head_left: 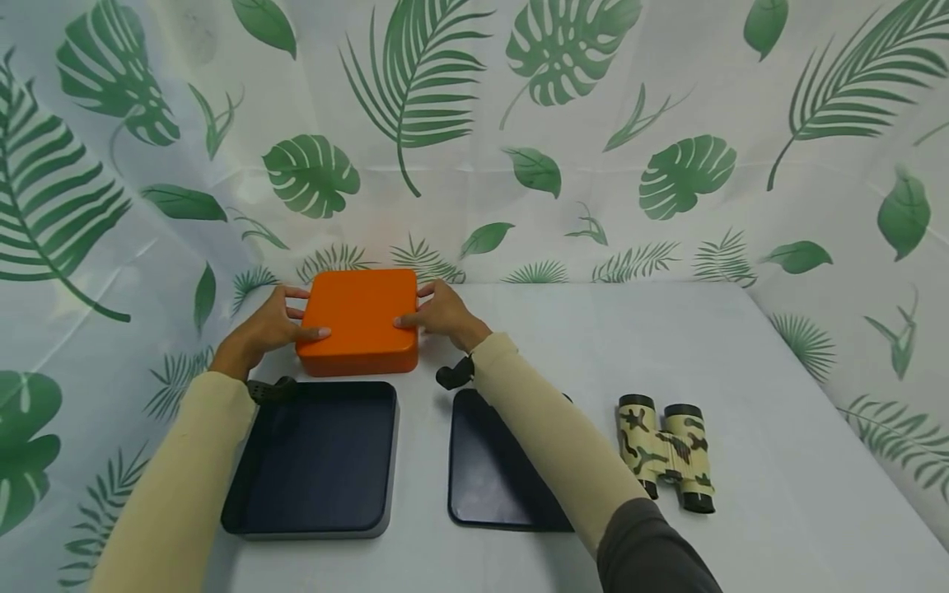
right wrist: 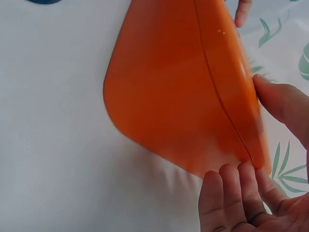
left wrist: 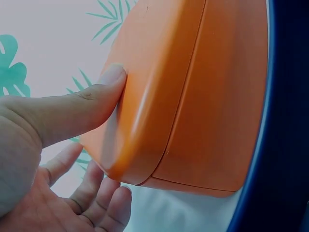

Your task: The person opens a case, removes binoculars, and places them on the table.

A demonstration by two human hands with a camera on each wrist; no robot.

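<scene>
An orange lidded box point(head_left: 359, 313) with rounded corners sits toward the back left of the white table. My left hand point(head_left: 268, 323) holds its left side, thumb on the top face and fingers down the side. On the opposite side my right hand point(head_left: 446, 315) grips it the same way, thumb on the top edge. A thin seam between lid and body runs round the box point(left wrist: 193, 96) in the left wrist view, and the lid looks closed. The right wrist view shows fingertips point(right wrist: 231, 181) against the box's side near the seam. The box's contents are hidden.
A dark navy, open-topped tray point(head_left: 315, 461) lies just in front of the box. Right of it is a flat dark panel point(head_left: 497, 478), partly covered by my right forearm. Camouflage binoculars point(head_left: 673, 449) lie farther right. A leaf-patterned curtain point(head_left: 563, 173) surrounds the table.
</scene>
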